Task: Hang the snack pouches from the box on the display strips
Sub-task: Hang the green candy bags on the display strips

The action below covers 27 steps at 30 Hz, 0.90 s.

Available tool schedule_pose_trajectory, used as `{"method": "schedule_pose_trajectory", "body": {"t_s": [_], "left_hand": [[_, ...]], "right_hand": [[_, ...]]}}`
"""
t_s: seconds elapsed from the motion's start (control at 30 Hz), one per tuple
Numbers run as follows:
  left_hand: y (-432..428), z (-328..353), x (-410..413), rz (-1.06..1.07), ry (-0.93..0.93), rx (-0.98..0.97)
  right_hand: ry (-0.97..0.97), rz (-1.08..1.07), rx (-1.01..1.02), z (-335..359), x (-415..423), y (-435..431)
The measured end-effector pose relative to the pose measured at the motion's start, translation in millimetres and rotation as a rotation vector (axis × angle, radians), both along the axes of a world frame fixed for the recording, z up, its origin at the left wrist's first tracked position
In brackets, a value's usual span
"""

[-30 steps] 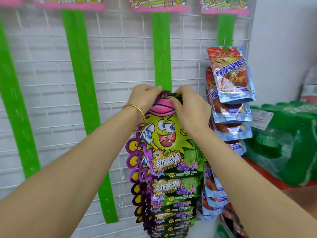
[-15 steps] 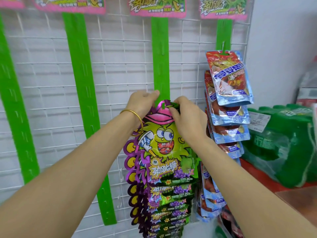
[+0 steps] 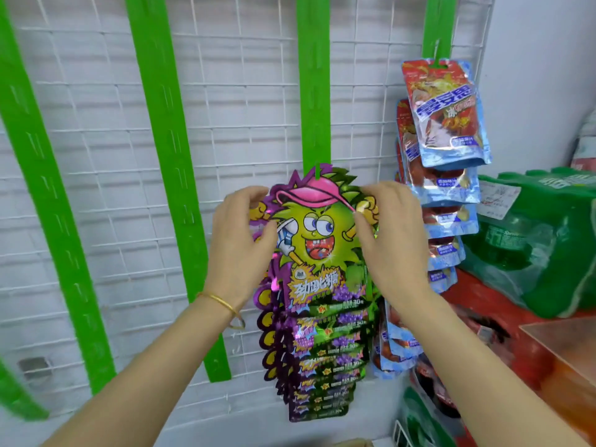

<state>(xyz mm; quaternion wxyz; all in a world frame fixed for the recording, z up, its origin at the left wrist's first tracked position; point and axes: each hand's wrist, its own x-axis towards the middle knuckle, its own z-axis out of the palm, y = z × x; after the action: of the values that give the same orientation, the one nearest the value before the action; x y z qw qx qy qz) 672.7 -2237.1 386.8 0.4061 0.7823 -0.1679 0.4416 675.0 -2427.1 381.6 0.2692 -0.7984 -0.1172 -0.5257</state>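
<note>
A green cartoon-faced snack pouch (image 3: pixel 317 240) with a pink cap hangs by its top hole from a tab of the middle green display strip (image 3: pixel 314 91). My left hand (image 3: pixel 238 250) holds the pouch's left edge between thumb and fingers. My right hand (image 3: pixel 393 243) pinches its right edge. Below it, several matching pouches (image 3: pixel 325 359) overlap down the same strip.
The strips hang on a white wire grid (image 3: pixel 242 108); two bare green strips (image 3: pixel 167 124) (image 3: pixel 35 156) are to the left. Red-and-blue pouches (image 3: pixel 446 114) fill the right strip (image 3: pixel 438 24). A green bottle pack (image 3: pixel 541 240) sits on a red crate (image 3: pixel 483 314) beside a brown box (image 3: pixel 567 350).
Both hands have slid from the pouch's top down and apart to its side edges. The pouch's top hole now sits on the strip's tab.
</note>
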Motion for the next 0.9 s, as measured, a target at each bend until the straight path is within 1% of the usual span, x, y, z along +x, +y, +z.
{"method": "schedule_pose_trajectory", "body": {"t_s": [0.07,0.13,0.17,0.23,0.3,0.37,0.47,0.57,0.67,0.8,0.9], "left_hand": [[7.4,-40.6,-24.1,-0.029,0.068,-0.004],[16.0,-90.9,-46.0,-0.073,0.167,0.008],[20.8,-117.8,-54.3,-0.087,0.22,0.02],[28.5,-168.7,-71.1,-0.106,0.353,0.047],[34.9,-210.1,-88.1,-0.122,0.51,0.068],[42.8,-244.6,-104.7,-0.126,0.642,0.078],[55.3,-275.5,-122.0,-0.108,0.76,0.049],[61.2,-284.3,-124.7,-0.083,0.838,0.026],[61.4,-282.2,-122.3,-0.091,0.842,0.005],[62.5,-285.3,-120.6,-0.074,0.852,0.033],[62.4,-288.8,-121.0,-0.068,0.852,0.055]], "right_hand": [[0.05,0.105,0.023,-46.0,-26.2,-1.3],[0.186,0.184,0.005,-102.9,-48.1,0.0],[0.3,0.216,0.008,-131.2,-56.4,1.3],[0.616,0.244,0.043,-183.9,-71.3,4.1],[0.915,0.226,0.059,-231.0,-81.2,3.9],[1.09,0.209,0.028,-269.8,-88.2,4.2],[1.247,0.218,-0.146,-309.0,-94.8,10.4],[1.325,0.273,-0.274,-337.4,-98.7,16.7],[1.341,0.319,-0.531,-358.4,-105.3,24.3],[1.27,0.301,-0.852,-373.4,-112.5,36.8],[1.219,0.26,-0.921,-379.2,-114.5,40.9]]}}
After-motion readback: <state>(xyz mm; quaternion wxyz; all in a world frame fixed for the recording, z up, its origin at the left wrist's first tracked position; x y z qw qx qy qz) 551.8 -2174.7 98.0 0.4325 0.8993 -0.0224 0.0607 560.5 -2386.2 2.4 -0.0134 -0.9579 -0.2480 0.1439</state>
